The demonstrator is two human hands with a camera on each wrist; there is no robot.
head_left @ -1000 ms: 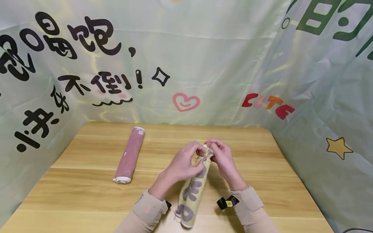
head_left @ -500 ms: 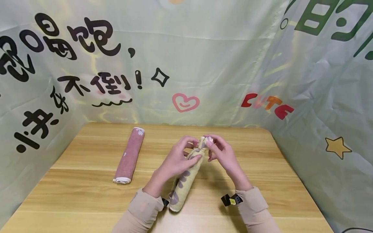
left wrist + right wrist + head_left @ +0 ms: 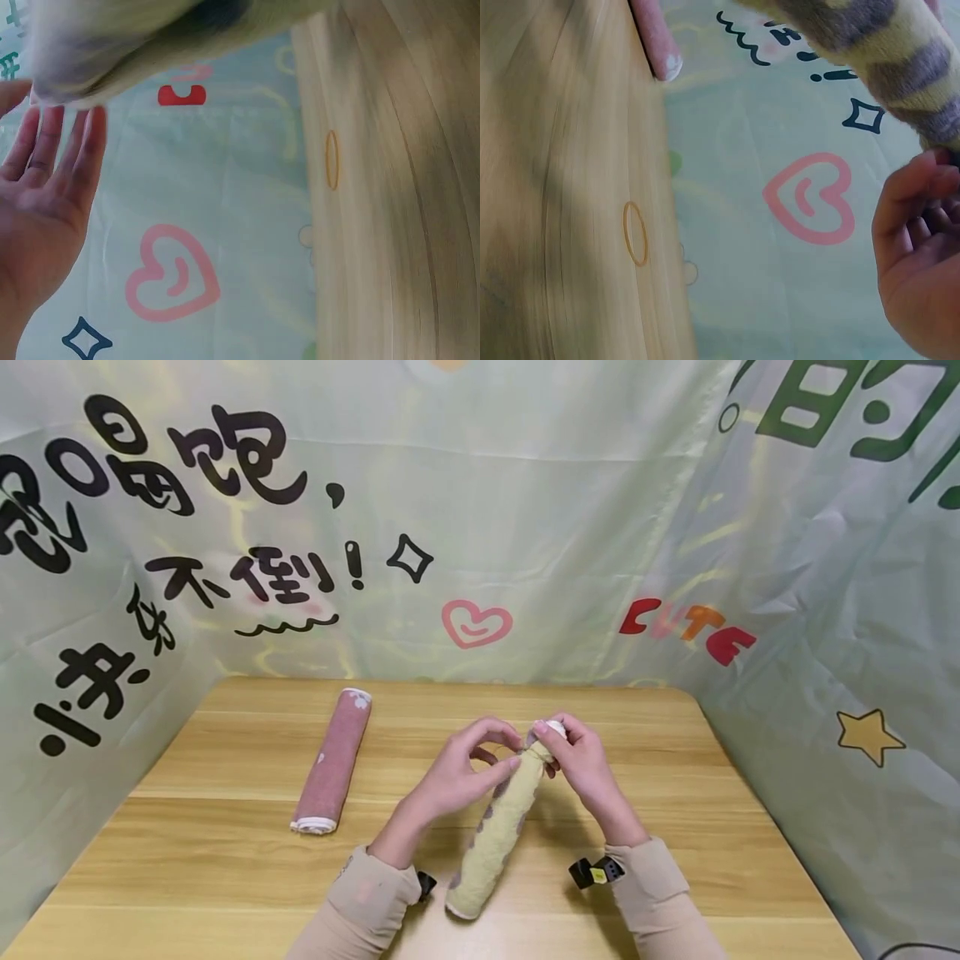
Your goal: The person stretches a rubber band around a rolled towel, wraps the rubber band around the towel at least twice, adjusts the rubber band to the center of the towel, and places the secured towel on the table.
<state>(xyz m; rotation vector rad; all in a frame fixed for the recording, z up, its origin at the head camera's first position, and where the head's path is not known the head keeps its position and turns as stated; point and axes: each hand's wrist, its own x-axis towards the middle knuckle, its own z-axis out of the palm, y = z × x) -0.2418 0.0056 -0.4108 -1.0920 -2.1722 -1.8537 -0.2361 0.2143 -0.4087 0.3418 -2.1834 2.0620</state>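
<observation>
A rolled yellow towel (image 3: 495, 843) with purple-grey patterns slants up from the near side of the table, cinched close to its far end by a thin band (image 3: 534, 753). My right hand (image 3: 588, 772) pinches that gathered far end between thumb and fingers. My left hand (image 3: 461, 772) is at the towel's left side, thumb and fingertips touching it near the cinched neck. In the left wrist view the left fingers (image 3: 90, 154) look fairly straight, their tips at the towel. The right wrist view shows the towel's patterned side (image 3: 911, 71) above the curled right hand.
A rolled pink towel (image 3: 333, 764) lies on the wooden table (image 3: 225, 860) to the left. A thin orange loop, like a rubber band (image 3: 634, 233), lies near the table's far edge. Printed cloth walls (image 3: 570, 527) rise behind and at both sides.
The yellow towel has swung left and then partly back, and rolled so a plainer side faces up. The left fingers have loosened from their earlier pinch; the right hand still holds the far end.
</observation>
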